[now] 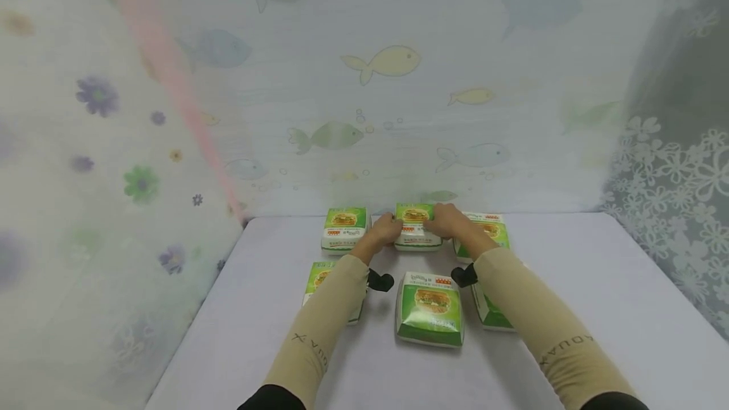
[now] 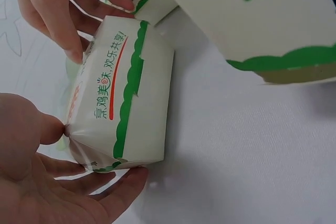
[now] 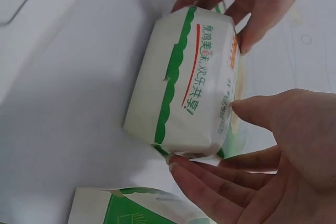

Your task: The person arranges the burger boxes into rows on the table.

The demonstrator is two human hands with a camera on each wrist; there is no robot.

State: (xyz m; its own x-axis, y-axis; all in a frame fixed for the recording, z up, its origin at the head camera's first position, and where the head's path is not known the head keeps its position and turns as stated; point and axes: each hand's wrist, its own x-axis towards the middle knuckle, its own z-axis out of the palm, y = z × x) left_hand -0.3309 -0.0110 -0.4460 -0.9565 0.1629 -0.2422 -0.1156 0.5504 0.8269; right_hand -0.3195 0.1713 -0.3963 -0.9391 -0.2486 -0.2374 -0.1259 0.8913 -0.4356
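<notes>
Two hands are handling the middle back hamburger carton [image 1: 418, 239]. Head view: left hand [image 1: 386, 229] is pinching its 9 o'clock end, right hand [image 1: 450, 220] its 3 o'clock end. Carton is occupying 12 o'clock on the white tabletop [image 1: 421, 375]; front-centre hamburger carton [image 1: 431, 318] is lying at 6 o'clock from it, back-right hamburger carton [image 1: 494, 228] at about 3.

Left wrist view: thumb is pressing the upper edge, fingers are bracing the end lower down; right hand is showing toward 11 o'clock.

Right wrist view: same thumb-and-finger pinch, left hand toward 1 o'clock. Base touching the tabletop? Can't tell.

Judgement: squeezing both ends evenly and lightly should be avoiding dents and tilt; right wrist is needing care beside the back-right carton.
</notes>
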